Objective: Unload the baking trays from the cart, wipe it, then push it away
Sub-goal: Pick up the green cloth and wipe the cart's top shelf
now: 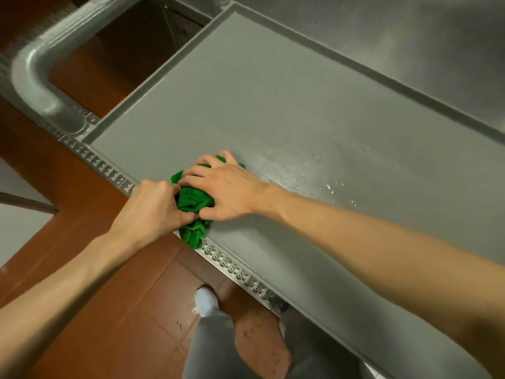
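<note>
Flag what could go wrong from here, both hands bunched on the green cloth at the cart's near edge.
1. The green cloth already hangs over the cart top's near rim; the left hand and right hand could drag it off onto the floor.
2. Water droplets sit right of the cloth; a short stroke may leave them.
3. The floor shows wet spots by the shoe, a possible slip when pushing the cart.
</note>
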Available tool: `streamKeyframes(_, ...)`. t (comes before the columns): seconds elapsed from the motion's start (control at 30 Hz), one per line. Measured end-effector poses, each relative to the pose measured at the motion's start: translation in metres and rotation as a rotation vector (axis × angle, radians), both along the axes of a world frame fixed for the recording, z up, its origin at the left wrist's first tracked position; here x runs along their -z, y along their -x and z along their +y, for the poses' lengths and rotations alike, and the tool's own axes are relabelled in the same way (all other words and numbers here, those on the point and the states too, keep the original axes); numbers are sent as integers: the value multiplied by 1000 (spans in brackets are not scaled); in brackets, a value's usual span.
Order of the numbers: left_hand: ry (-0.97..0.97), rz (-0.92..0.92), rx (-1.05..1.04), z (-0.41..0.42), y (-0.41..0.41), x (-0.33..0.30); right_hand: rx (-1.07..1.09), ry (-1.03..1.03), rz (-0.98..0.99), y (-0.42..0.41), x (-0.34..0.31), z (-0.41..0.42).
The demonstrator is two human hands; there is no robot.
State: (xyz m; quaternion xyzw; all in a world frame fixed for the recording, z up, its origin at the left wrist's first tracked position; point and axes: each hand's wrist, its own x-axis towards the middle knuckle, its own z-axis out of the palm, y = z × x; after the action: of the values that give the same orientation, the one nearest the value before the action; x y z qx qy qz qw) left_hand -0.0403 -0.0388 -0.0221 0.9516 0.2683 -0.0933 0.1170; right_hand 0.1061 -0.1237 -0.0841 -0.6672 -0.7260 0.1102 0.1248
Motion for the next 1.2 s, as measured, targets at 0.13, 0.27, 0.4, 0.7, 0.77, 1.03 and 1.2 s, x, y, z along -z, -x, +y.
streamKeyframes(0.13,28,-17,64,-38,-10,-1,1,-2,10,-11,-1,-43)
streamKeyframes(0.27,96,22,131,-82,-26,-3,37,-23,15,-21,-2,-100)
streamKeyframes(0.4,128,58,204,-127,-41,-5,86,-2,11,-26,-6,-160)
streamKeyframes(0.7,122,98,526,-255,-60,-2,274,218,20,-16,-27,-321)
streamKeyframes(0.77,166,89,586,-282,-61,4,324,285,32,-12,-34,-353)
streamKeyframes(1.03,285,48,758,-362,-63,3,540,508,-52,9,-58,-433)
streamKeyframes(1.2,168,-60,978,-376,-68,-4,615,532,-198,18,-60,-446)
